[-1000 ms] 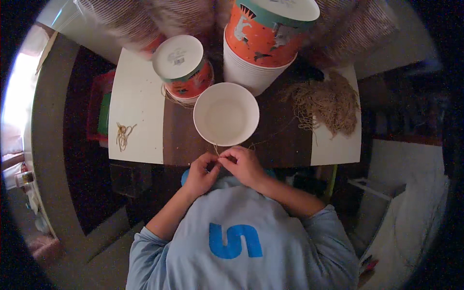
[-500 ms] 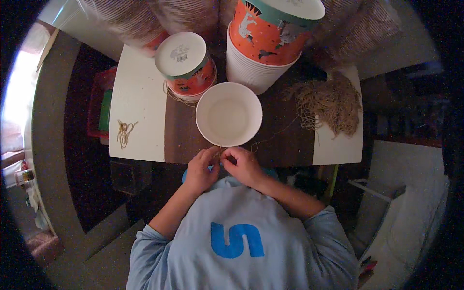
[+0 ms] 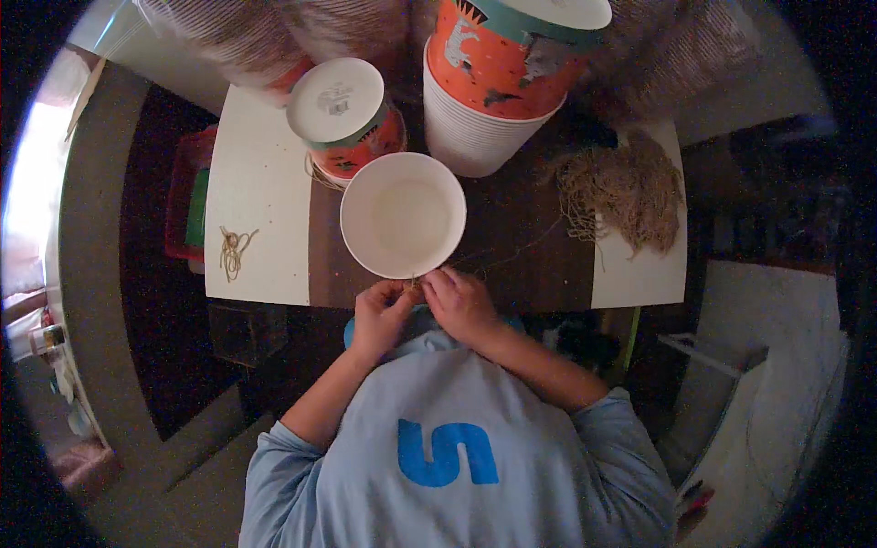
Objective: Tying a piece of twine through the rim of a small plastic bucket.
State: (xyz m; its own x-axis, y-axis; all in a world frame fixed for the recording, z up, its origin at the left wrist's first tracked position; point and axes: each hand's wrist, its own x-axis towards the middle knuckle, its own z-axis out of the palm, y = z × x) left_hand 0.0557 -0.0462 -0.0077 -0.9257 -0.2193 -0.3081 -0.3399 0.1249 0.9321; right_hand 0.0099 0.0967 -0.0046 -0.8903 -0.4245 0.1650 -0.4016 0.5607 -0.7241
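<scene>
Head view: left hand (image 3: 382, 309) and right hand (image 3: 459, 300) meeting at the near rim of a white paper bowl (image 3: 403, 215), both pinching a thin string (image 3: 512, 251), tangled twine heap (image 3: 621, 190) right, orange lidded tubs (image 3: 498, 64) behind, table (image 3: 260, 192).

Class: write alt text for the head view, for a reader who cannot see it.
Seen from above, a left hand and right hand pinch thin string at the near rim of a white paper bowl on a table; stacked orange tubs and tangled twine lie beyond.
</scene>
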